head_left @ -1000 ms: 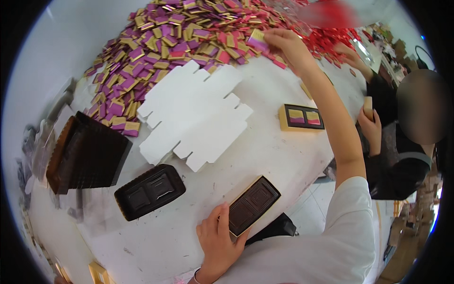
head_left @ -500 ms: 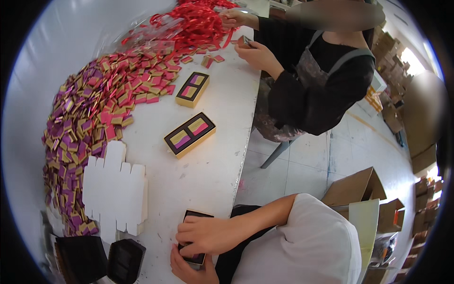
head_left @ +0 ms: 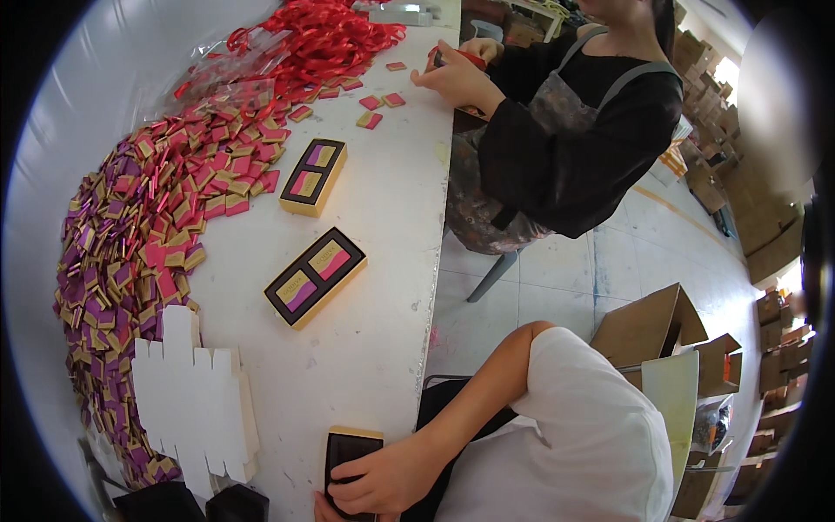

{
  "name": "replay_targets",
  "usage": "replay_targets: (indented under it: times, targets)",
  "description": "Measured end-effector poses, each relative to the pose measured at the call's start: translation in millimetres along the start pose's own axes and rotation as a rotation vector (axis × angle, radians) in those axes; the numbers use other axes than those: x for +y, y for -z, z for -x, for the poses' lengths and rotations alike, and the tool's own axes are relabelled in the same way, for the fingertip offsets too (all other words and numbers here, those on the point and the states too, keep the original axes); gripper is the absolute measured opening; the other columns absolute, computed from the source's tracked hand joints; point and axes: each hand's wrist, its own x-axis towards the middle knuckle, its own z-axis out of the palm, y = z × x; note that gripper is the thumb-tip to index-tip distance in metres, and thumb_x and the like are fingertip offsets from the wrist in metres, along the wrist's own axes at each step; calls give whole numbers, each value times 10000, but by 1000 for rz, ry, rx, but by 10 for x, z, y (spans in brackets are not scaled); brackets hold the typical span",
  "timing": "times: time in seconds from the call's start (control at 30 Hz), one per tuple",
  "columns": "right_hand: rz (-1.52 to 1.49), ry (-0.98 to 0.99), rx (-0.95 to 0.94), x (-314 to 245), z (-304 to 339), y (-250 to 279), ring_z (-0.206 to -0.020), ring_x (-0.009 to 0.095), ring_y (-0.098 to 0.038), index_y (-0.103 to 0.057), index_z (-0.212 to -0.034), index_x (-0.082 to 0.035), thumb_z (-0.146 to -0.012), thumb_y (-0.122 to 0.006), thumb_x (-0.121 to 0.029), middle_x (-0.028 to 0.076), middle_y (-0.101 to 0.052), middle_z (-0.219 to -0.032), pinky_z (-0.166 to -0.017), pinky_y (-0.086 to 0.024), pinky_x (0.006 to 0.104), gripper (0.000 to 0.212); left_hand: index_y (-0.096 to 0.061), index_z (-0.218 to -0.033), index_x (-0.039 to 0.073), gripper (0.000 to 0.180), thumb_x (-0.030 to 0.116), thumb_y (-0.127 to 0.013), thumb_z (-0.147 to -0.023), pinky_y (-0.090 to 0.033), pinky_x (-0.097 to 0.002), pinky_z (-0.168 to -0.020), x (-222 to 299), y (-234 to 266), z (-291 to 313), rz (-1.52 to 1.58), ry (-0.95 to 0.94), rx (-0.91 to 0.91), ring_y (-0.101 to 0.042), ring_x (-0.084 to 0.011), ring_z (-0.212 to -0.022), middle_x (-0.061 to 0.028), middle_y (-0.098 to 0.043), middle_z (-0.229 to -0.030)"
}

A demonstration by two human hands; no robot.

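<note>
At the lower edge lies a gold box (head_left: 355,431) with a black insert (head_left: 352,448). My right hand (head_left: 380,481) reaches over it, fingers bent down onto the insert; whatever lies under the fingertips is hidden. Only a little of my left hand (head_left: 322,509) shows, its fingers against the near left side of the box. Farther up the table, a gold box (head_left: 316,278) holds one purple-and-gold and one pink-and-gold wrapped square in its black insert. Behind it stands a similar gold box (head_left: 313,177), likewise filled with two squares.
Left of the boxes spreads a heap of small wrapped squares (head_left: 148,235), with red ribbons (head_left: 322,39) beyond. A stack of white card cut-outs (head_left: 196,400) and a black tray (head_left: 237,503) lie nearer. A co-worker (head_left: 574,130) sits at the table edge; cardboard boxes (head_left: 652,326) stand on the floor.
The whole view has shifted, leaving my box and hands lower in the picture and my left hand mostly cut off. More of the black insert shows. The co-worker's hands have come closer together.
</note>
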Motion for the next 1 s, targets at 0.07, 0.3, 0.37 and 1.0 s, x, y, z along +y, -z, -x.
replay_targets:
  times: [0.07, 0.3, 0.37, 1.0]
  targets:
    - [60, 33, -60, 13, 33, -26, -1045, 330, -514, -658, -914, -4, -866, -524, -347, 181, -567, -1079, -936, -392, 475, 371, -450, -1358, 1, 891, 451, -814, -679, -385, -482, -985, -6, 1, 20, -23, 31, -16, -494, -398, -1153, -206, -518, -1282]
    - [-210, -241, 82, 920, -125, 456, -924, 306, -551, -572, -1108, 0, -898, -541, -196, 165, -545, -1120, -781, -470, 387, 289, -458, -1356, 27, 826, 305, -814, -665, -360, -502, -972, -23, 0, 66, 33, 104, -78, -462, -430, -1131, -235, -504, -1257]
    - [62, -415, 74, 1608, -195, 897, -947, 261, -591, -597, -1120, -14, -892, -585, -136, 138, -598, -1097, -798, -482, 346, 259, -464, -1356, 41, 826, 270, -811, -642, -359, -495, -965, 25, 55, 105, 2, 133, -89, -461, -419, -1127, -221, -502, -1260]
    - [669, -660, -360, 3719, -482, 656, -825, 348, -641, -626, -895, -64, -749, -644, -133, 160, -646, -820, -694, -492, 477, 162, -495, -1341, 24, 750, 394, -699, -721, -376, -508, -994, 24, -58, 102, 88, 155, -22, -475, -431, -1135, -218, -512, -1249]
